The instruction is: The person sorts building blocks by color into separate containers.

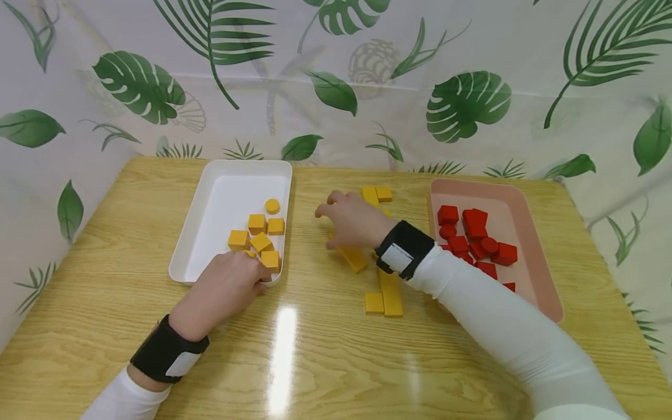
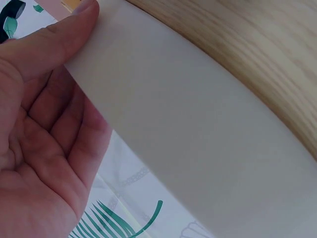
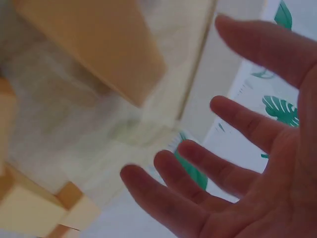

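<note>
My left hand (image 1: 228, 286) is at the near wall of a white tray (image 1: 212, 204). In the left wrist view the thumb (image 2: 69, 37) lies across the tray's outer side, and the fingers bend behind the rim, so the hand grips the wall; the fingertips are hidden. Several yellow blocks (image 1: 256, 224) and a yellow disc (image 1: 272, 206) lie inside the tray, close to these fingers. My right hand (image 1: 359, 220) hovers over yellow pieces on the table, its fingers spread and holding nothing. Partly beneath it lies a long yellow block (image 1: 353, 259).
Another long yellow block (image 1: 390, 291) and a small square one (image 1: 374, 303) lie nearer me on the wooden table (image 1: 325, 361). More yellow pieces (image 1: 384, 194) sit beyond the right hand. On the right, a pink tray (image 1: 543, 291) holds several red blocks (image 1: 475, 223). A leaf-patterned cloth hangs behind.
</note>
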{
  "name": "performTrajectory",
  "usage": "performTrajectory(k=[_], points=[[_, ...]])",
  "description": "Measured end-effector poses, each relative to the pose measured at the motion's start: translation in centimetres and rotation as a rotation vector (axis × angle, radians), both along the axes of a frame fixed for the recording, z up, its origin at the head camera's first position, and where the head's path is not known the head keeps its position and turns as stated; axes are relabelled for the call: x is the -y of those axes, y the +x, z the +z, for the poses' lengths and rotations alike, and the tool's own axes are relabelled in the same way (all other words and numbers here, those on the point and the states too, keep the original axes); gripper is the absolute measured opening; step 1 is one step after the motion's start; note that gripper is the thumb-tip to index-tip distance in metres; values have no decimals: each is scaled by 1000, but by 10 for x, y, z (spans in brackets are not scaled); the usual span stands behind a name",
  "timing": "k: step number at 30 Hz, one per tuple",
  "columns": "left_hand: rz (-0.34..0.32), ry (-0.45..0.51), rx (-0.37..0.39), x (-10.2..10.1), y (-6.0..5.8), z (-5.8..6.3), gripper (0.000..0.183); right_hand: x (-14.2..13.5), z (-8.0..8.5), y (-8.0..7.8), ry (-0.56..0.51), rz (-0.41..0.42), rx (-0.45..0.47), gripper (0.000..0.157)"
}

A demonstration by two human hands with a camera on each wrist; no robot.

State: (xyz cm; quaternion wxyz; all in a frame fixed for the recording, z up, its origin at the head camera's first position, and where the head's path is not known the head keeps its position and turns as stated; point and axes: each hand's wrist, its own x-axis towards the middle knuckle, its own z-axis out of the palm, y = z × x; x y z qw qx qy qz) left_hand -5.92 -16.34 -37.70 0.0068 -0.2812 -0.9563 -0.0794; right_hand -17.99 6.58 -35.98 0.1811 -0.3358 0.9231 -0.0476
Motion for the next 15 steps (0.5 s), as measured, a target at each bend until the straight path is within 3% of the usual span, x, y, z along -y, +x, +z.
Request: performTrajectory(k=[4,8,15], points=[[-7,-8,-7,0,0,0,25,-7,-13,9,23,2,20,45],[-8,-14,-2,0,-1,0,24,-7,-23,15,35,36,-21,36],[-19,-4,9,-1,1,0,26,-5,-24,19,14,82,-69,28]])
